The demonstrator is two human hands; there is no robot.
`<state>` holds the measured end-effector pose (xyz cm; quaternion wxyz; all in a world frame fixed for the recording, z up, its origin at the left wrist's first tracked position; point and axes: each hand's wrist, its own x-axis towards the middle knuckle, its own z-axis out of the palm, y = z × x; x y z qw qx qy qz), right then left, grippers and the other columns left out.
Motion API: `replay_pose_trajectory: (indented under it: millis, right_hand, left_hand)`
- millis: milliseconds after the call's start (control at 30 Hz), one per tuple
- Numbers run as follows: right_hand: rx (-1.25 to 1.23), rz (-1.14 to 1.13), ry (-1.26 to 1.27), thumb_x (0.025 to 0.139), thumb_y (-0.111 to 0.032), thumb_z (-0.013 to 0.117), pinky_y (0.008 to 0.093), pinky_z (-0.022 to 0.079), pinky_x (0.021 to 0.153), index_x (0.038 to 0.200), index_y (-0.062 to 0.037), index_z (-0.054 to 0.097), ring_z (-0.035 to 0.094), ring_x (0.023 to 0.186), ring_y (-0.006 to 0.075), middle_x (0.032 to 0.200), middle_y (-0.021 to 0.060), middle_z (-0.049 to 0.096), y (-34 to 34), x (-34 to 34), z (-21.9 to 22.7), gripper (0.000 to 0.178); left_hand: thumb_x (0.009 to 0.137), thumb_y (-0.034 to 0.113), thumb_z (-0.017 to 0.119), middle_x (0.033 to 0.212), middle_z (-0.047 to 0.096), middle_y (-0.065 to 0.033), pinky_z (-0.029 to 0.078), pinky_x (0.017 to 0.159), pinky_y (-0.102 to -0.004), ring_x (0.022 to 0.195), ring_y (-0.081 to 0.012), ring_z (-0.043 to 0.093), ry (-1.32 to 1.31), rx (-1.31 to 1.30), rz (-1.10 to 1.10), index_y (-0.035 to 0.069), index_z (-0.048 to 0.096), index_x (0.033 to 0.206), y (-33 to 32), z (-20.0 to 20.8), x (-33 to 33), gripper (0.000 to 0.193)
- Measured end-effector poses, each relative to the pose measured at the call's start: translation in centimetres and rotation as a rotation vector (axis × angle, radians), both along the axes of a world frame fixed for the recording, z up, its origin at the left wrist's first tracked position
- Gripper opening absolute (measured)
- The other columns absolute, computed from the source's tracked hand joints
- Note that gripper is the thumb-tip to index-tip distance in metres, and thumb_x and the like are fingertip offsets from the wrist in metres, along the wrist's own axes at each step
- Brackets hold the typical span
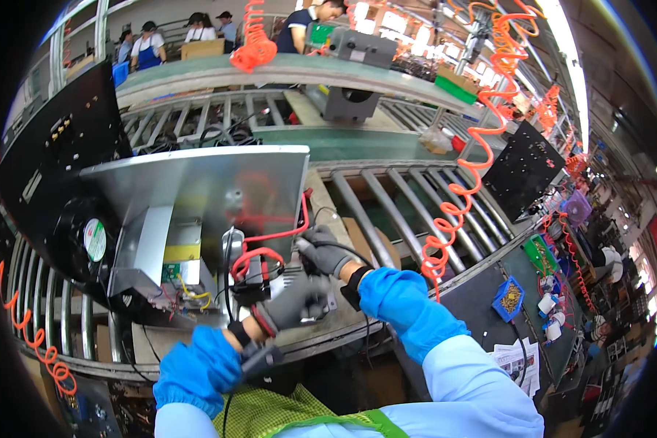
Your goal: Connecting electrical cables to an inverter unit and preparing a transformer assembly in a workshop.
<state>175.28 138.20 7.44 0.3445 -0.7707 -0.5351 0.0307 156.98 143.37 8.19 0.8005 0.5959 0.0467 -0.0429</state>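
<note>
1. landmark: the silver chassis (248, 171) rests on the pale board (328, 212); all places below are taken from it.
2. left hand (293, 303): grey-gloved, at the lower right of the silver chassis, over the finned metal part (288, 279). grip: cannot tell whether narrow or holding (motion blur covers the fingers).
3. right hand (321, 250): grey-gloved, just right of the silver chassis, at the far end of the finned metal part. grip: fingers curled inward; cannot tell whether they hold anything. the black cable (354, 253) passes beside this hand.
4. red hose (259, 253): looped at the right-hand interior of the silver chassis, near both hands.
5. black panel (58, 139): upright, left of the silver chassis, with the round fan (95, 239) low on it.
6. roller conveyor (363, 219): right of the silver chassis.
7. blue bin (497, 303): well right of the silver chassis, on the table (463, 303), containing small brass-coloured parts (512, 297).
</note>
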Motion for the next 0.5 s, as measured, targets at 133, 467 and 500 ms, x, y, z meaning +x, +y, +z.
replay_pose_trajectory:
  millis: [133,467,500]
  right_hand:
    - [0.042,0.007,-0.074,0.091,-0.037,0.055,0.0429,0.043,0.088,0.104,-0.0086,0.067,0.051,0.103,0.0351,0.096,0.0185,0.063,-0.1,0.3,-0.6,0.034]
    - [-0.03,0.008,-0.062,0.094,-0.031,0.048,0.0452,0.042,0.087,0.104,-0.0031,0.063,0.051,0.097,0.0376,0.1,0.0204,0.062,-0.4,-0.2,0.5,0.033]
    - [-0.017,0.009,-0.061,0.094,-0.031,0.049,0.0452,0.042,0.087,0.104,-0.0031,0.063,0.051,0.097,0.0377,0.1,0.0206,0.062,-0.5,-0.3,0.4,0.033]
  left_hand:
    - [0.077,0.036,0.066,0.103,0.056,-0.0188,0.049,0.075,-0.0361,0.086,-0.0267,0.057,-0.164,0.936,0.076,-0.011,0.025,0.129,-2.9,0.1,-1.7,0.082]
    - [0.083,0.024,0.064,0.064,0.051,-0.001,0.044,0.048,-0.0261,0.059,-0.0107,0.052,-0.064,0.579,0.032,-0.003,0.018,0.134,-1.1,-0.2,-1.8,0.074]
    - [0.082,0.024,0.065,0.064,0.052,-0.0016,0.044,0.048,-0.0265,0.059,-0.0116,0.054,-0.051,0.741,-0.031,-0.003,0.011,0.137,-2.0,-0.5,-2.4,0.082]
